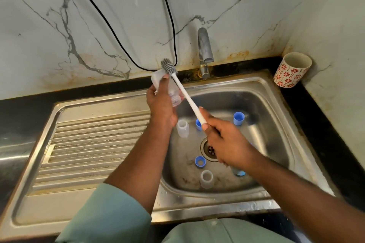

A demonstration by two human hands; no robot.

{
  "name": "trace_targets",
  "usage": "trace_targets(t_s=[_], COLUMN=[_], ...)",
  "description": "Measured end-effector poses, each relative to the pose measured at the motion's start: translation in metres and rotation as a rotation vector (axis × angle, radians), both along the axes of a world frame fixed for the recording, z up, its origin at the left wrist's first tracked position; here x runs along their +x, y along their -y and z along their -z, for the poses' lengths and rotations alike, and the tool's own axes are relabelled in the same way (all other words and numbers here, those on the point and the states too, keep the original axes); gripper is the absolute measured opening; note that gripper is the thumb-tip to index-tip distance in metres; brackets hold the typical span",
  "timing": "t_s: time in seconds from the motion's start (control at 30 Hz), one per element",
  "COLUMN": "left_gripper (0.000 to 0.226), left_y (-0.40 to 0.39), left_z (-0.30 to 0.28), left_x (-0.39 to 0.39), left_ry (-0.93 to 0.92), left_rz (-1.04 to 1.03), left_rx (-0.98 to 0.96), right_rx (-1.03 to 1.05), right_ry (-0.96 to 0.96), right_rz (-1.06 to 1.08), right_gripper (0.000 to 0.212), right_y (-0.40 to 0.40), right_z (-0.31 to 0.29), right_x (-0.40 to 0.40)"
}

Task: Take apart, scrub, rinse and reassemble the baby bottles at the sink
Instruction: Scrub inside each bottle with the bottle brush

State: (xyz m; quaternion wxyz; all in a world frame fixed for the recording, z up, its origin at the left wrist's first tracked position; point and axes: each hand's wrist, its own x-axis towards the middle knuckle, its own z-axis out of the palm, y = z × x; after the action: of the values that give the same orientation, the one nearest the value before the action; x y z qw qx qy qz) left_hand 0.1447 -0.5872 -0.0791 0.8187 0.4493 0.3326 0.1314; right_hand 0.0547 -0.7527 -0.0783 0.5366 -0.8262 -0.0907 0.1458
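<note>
Bottle (166, 89) is gripped in the left hand (161, 104) above the sink (276, 104), tilted so the brush (168, 67), its handle clamped in right hand (225, 144) fingers, can scrub it, while loose parts wait in the basin.

Both arms reach up from the bottom of the frame toward its middle. The left arm rises from the lower left, its forearm bare above a pale green sleeve (102, 215) pushed up near the elbow. The left hand (161, 102) sits just left of centre, back toward the camera, fingers wrapped round a bottle (167, 89), one fingertip showing at its upper end. The right arm comes in from the lower right corner, forearm bare. The right hand (225, 140) lies at centre, knuckles up, fingers curled round the lower end of a brush (183, 92), the thumb stretched along its handle.
</note>
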Motion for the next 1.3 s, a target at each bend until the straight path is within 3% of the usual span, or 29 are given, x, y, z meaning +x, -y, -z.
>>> trace_targets(t_s=[0.17, 0.27, 0.43, 0.53, 0.6, 0.73, 0.87, 1.0, 1.1, 1.23, 1.3], left_gripper=[0.023, 0.031, 0.054, 0.062, 0.057, 0.047, 0.053, 0.053, 0.045, 0.029, 0.029], left_y=[-0.031, -0.011, -0.021, -0.011, -0.004, -0.028, -0.020, -0.046, -0.038, -0.039, -0.039], left_z=[-0.010, -0.005, -0.017, -0.013, -0.016, -0.031, -0.031, -0.039, -0.038, -0.040, -0.038], left_x=[0.007, 0.001, 0.008, 0.001, 0.001, 0.016, 0.017, 0.026, 0.017, 0.016, 0.015], left_ry=[0.009, -0.036, 0.024, -0.015, -0.032, 0.043, -0.011, -0.014, 0.019, -0.001, -0.044], left_rz=[-0.158, -0.054, -0.095, 0.084, 0.109, -0.085, 0.168, -0.011, 0.124, 0.077, 0.089], left_rx=[0.059, 0.144, 0.026, 0.115, 0.076, -0.006, 0.070, 0.109, 0.195, 0.015, 0.024], right_rx=[0.063, 0.063, 0.049, 0.036, 0.006, 0.010, 0.024, 0.055, 0.073, 0.005, 0.012], right_ry=[-0.063, -0.064, -0.055, -0.043, -0.016, -0.025, -0.009, -0.051, -0.030, 0.013, 0.000], right_rz=[-0.110, 0.005, -0.056, -0.004, 0.009, -0.097, -0.014, -0.076, -0.019, -0.046, -0.083], right_gripper=[0.046, 0.043, 0.043, 0.044, 0.044, 0.044, 0.040, 0.039, 0.043, 0.044, 0.044], right_y=[0.011, -0.001, -0.001, 0.000, -0.002, 0.001, -0.003, -0.004, -0.003, 0.001, 0.001], right_z=[0.001, 0.003, -0.005, -0.003, -0.006, -0.013, -0.018, -0.017, -0.015, -0.012, -0.010], right_x=[-0.039, -0.015, -0.023, -0.014, -0.001, -0.018, 0.005, -0.010, 0.001, -0.002, -0.016])
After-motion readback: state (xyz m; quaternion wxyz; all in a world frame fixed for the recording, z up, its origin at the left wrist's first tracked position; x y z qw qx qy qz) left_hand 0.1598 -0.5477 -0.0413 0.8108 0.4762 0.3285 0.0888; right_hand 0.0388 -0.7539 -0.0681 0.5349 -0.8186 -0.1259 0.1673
